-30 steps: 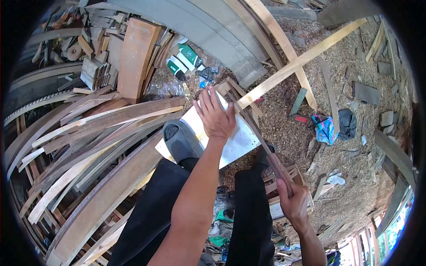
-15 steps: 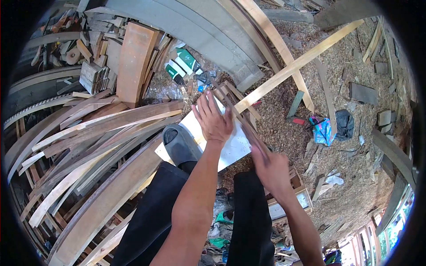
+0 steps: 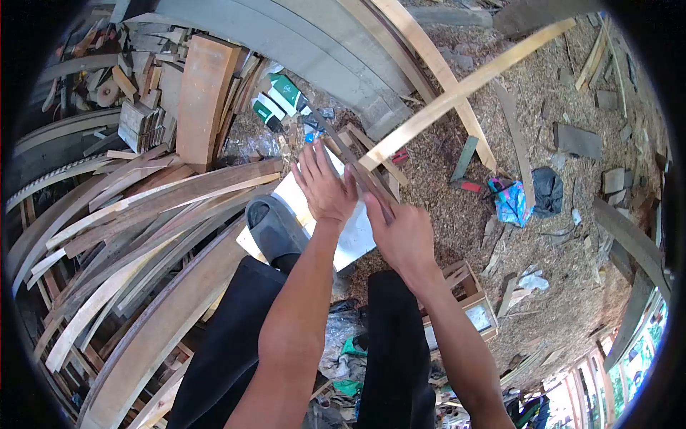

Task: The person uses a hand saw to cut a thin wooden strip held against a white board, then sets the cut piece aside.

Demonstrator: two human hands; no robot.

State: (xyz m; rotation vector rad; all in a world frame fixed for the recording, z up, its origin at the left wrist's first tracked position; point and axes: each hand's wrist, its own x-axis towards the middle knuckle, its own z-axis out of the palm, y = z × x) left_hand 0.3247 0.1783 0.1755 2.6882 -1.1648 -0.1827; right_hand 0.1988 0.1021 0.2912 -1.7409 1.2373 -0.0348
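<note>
My left hand (image 3: 326, 187) lies flat with its fingers stretched out, pressing on a white board (image 3: 354, 239). A dark slipper (image 3: 273, 227) on my foot also rests on this board, to the left of the hand. My right hand (image 3: 406, 242) is closed round the near end of a handsaw (image 3: 348, 154). Its long, narrow, dark blade points away from me along the board's right edge, close to my left thumb. The blade's teeth cannot be made out, and my left hand covers part of the board.
Curved timber strips (image 3: 143, 236) are stacked at the left. A pale wooden strip (image 3: 471, 86) slants across the back right. Green-and-white boxes (image 3: 286, 94) lie beyond the board. A small wooden frame (image 3: 464, 304) stands by my right leg, on ground strewn with wood shavings (image 3: 457, 236).
My right hand has pushed the handsaw forward and to the left, away from me. My left hand stays on the board, and the whole view has shifted slightly.
</note>
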